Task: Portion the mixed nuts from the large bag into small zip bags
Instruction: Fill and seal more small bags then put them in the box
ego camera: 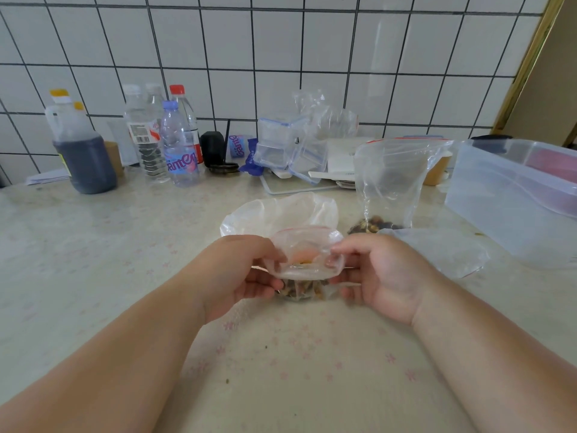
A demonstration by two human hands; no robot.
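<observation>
Here, left hand [246, 273] and right hand [384, 276] level, fingers pinching small zip bag [304, 264] mouth.

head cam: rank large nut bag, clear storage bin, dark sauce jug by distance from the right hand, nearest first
1. Large nut bag: standing just beyond the right hand, slightly to its right.
2. Clear storage bin: farther right, at the counter's right edge.
3. Dark sauce jug: far left, by the tiled wall, past the left hand.
</observation>
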